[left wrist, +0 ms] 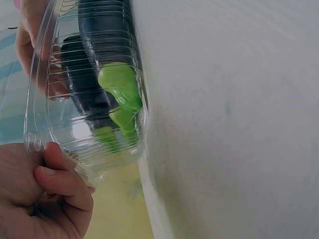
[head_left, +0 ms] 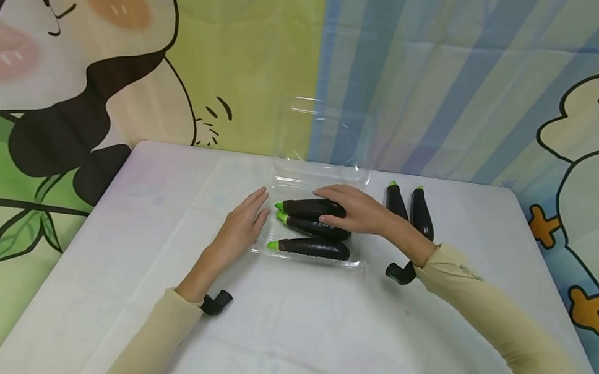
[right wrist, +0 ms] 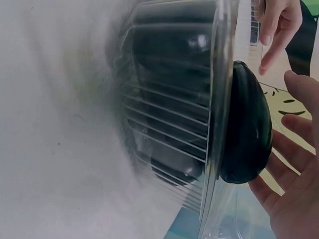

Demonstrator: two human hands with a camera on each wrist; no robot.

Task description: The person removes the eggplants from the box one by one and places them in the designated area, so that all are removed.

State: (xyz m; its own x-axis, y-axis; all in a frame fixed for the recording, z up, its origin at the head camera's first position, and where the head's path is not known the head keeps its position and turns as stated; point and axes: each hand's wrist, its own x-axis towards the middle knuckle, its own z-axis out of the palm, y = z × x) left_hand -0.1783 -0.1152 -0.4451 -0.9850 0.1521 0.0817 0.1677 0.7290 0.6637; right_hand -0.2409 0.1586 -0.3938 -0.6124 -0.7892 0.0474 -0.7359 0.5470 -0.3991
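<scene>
A clear plastic clamshell box stands with its lid raised at the back, holding three dark eggplants with green stem ends. The front eggplant lies along the near wall, the middle eggplant just behind it. At the back, an eggplant rises above the box's rim. My right hand is over this one's right end, its spread fingers touching the side in the right wrist view. My left hand is at the box's left edge with loosely bent fingers, fingertips right at the rim corner.
Two more eggplants lie on the white-covered table right of the box: one behind my right forearm, the other partly covered by it. The open lid leans up near the printed curtain at the table's back edge.
</scene>
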